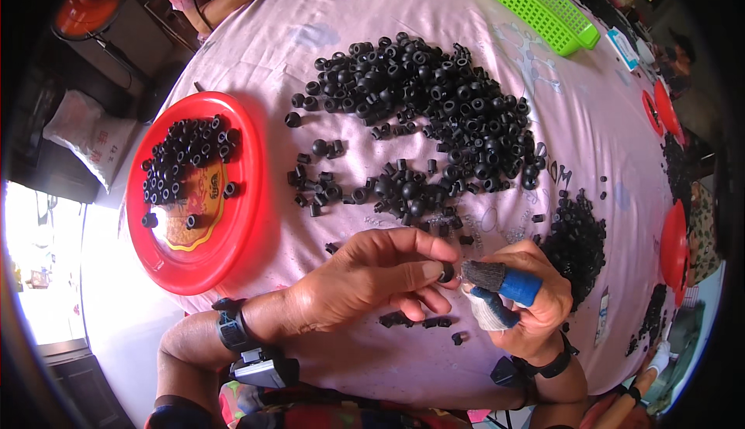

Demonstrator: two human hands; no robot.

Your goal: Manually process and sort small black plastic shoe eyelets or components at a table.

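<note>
My left hand point(380, 277) pinches a small black ring-shaped part point(446, 272) between thumb and fingers, just above the cloth. Close beside it, my right hand point(524, 297) is closed in a pinch, its thumb and forefinger in cloth finger covers, dark grey, blue and white. Its covered tips point at the black part, and anything between them is too small to make out. Beyond both hands spreads a big heap of round, hollow black parts point(419, 79). A smaller cluster of the same parts point(407, 188) lies nearer my left hand.
A red plate point(248, 196) with black rings stands at left. Right of my right hand is a pile of smaller black pieces point(578, 235). A green basket point(535, 10) sits at the far edge of the pink tablecloth point(256, 48). Other people's arms point(225, 2) reach in at far left and lower right.
</note>
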